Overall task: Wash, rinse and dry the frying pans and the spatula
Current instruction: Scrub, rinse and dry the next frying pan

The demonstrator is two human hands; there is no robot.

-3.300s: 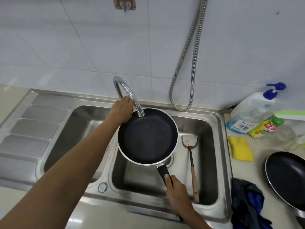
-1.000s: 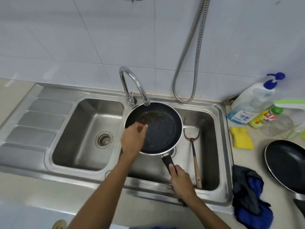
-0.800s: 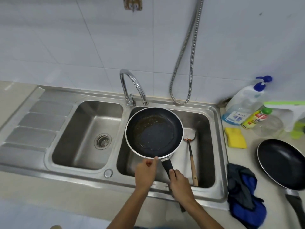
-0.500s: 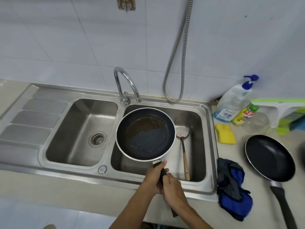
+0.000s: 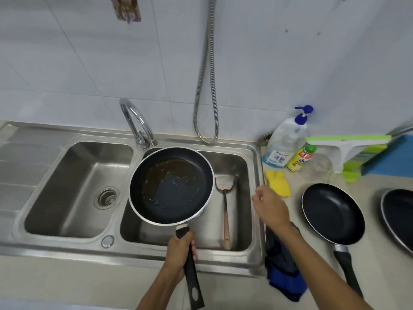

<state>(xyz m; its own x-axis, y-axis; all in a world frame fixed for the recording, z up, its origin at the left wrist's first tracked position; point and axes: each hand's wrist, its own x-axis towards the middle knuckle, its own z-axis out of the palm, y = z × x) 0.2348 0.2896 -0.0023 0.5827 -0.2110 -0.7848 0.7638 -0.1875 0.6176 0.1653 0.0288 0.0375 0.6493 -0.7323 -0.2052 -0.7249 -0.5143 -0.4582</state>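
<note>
— Where are we?
— Washing: our left hand (image 5: 182, 243) grips the pan (image 5: 171, 186) over the right basin, oily water inside.
— Next?
— Our right hand (image 5: 271, 205), open and empty, needs the sponge (image 5: 278, 183).

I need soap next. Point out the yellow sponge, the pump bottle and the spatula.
yellow sponge (image 5: 278, 183): head view, middle of its top face.
pump bottle (image 5: 283, 146): head view, clear body above the label.
spatula (image 5: 224, 182): head view, its stained metal blade, in the right basin.
</note>
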